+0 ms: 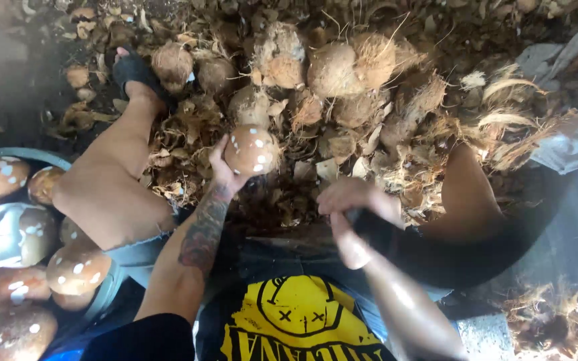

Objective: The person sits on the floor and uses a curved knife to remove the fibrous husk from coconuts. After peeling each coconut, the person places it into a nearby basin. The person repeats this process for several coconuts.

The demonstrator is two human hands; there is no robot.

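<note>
My left hand (224, 170) holds a peeled brown coconut (251, 150) with white specks, lifted in front of me over the husk litter. My right hand (356, 214) is blurred and closed around a dark handle (376, 230) of a tool, just right of and below the coconut. A pile of hairy, unpeeled coconuts (332, 70) lies beyond both hands. My left leg (112, 177) stretches out to the left, with the foot in a black sandal (135, 70).
A grey-blue tub (25, 155) at the left holds several peeled, white-specked coconuts (75, 267). Dry husk and shell pieces (188, 130) cover the ground. Grey plastic sheeting (573, 144) lies at the right. More husk fibre (556, 321) sits bottom right.
</note>
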